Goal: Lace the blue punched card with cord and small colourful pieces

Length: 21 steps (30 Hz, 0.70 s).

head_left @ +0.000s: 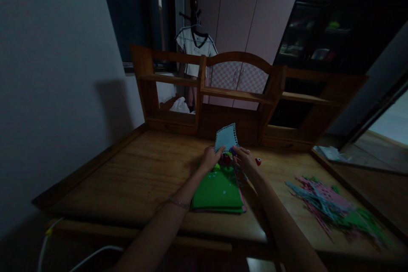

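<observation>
A light blue sheet (pixel 226 137) with a row of small dark holes or dots along its edges is held upright over the desk. My left hand (pixel 211 158) pinches its lower left part, the thumb lying on its face. At the lower right corner, my right hand (pixel 246 160) is closed on the sheet, beside a small purple thing (pixel 233 151) that I cannot make out. Below and between the hands sits a dark red round thing (pixel 227 158), partly hidden. Under my wrists lies a stack of green sheets (pixel 218 193), with pink showing at its edge.
Cut strips and scraps (pixel 338 208) in pink, blue and green are heaped on the right of the wooden desk (pixel 127 170). A small red thing with a white spot (pixel 258 161) lies right of my right hand. A wooden shelf (pixel 236 93) rises along the back.
</observation>
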Tool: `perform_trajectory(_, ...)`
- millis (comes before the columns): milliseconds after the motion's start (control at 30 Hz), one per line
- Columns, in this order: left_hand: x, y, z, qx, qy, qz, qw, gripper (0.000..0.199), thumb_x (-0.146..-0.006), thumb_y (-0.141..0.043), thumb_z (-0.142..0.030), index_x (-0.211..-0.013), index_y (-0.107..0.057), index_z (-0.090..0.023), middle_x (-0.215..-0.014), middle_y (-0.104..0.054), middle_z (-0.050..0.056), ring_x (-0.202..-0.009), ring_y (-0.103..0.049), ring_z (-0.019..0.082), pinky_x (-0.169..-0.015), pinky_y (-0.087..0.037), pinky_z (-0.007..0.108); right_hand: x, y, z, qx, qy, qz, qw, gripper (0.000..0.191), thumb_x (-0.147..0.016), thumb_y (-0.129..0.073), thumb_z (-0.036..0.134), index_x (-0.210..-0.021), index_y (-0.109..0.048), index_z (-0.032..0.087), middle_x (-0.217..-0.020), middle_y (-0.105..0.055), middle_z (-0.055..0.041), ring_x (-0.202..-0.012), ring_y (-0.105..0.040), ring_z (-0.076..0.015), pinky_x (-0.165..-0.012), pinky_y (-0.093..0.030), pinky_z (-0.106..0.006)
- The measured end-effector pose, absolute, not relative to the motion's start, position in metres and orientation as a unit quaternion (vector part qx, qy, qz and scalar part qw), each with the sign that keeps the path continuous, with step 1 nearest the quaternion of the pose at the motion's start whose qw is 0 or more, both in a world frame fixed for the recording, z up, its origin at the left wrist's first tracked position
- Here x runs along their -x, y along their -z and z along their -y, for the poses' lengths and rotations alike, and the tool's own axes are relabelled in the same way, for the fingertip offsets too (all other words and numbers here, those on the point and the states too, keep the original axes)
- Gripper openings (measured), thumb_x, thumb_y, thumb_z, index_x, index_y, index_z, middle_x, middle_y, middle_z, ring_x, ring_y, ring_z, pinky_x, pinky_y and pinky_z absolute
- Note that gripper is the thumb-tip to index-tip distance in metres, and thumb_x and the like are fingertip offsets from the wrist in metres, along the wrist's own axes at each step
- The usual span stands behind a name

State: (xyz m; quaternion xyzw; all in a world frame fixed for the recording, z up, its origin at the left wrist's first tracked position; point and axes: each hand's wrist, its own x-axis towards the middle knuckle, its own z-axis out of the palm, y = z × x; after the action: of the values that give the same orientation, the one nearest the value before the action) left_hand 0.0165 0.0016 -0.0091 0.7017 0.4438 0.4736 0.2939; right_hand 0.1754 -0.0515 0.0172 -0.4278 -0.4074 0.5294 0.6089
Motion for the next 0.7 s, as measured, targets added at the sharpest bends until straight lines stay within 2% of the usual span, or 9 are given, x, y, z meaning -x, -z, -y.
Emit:
perform_trajectory(233,-0.0166,0.0085,-0.0016,-0.698,-0.476,-0.443,0.298,0.047,-0.083,-0.05,-0.051,-0.067,-0.067,-0.01,-0.064,-0.066,0.007,-0.062,-0.062,0.016,-0.058,-0.042,0.022,-0.1754,-0.0191,0.0514,0.436,-0.534,0.401,0.603,0.03,-0.059,-0.08,0.04,-0.073,-0.066,0.018,-0.068,-0.062,0.0014,-0.055,-0.052,-0.0094,-0.053,-0.041,-0.023)
perform_trajectory(400,-0.0165,0.0071,0.0001,-0.7,-0.477,-0.439,0.299,0.048,-0.083,-0.05,-0.051,-0.067,-0.068,-0.01,-0.063,-0.066,0.006,-0.062,-0.062,0.016,-0.059,-0.042,0.022,-0.1758,-0.0181,0.0512,0.425,-0.538,0.41,0.601,0.03,-0.062,-0.078,0.04,-0.079,-0.067,0.019,-0.079,-0.066,-0.0014,-0.063,-0.057,-0.0123,-0.058,-0.044,-0.024)
perform_trajectory(700,-0.0163,0.0078,-0.0015,-0.703,-0.468,-0.442,0.303,0.05,-0.083,-0.049,-0.053,-0.068,-0.068,-0.01,-0.063,-0.066,0.006,-0.062,-0.063,0.017,-0.059,-0.042,0.023,-0.1748,-0.0196,0.0541,0.429,-0.534,0.416,0.598,0.028,-0.063,-0.077,0.041,-0.079,-0.068,0.02,-0.079,-0.066,-0.001,-0.064,-0.058,-0.0132,-0.059,-0.045,-0.024)
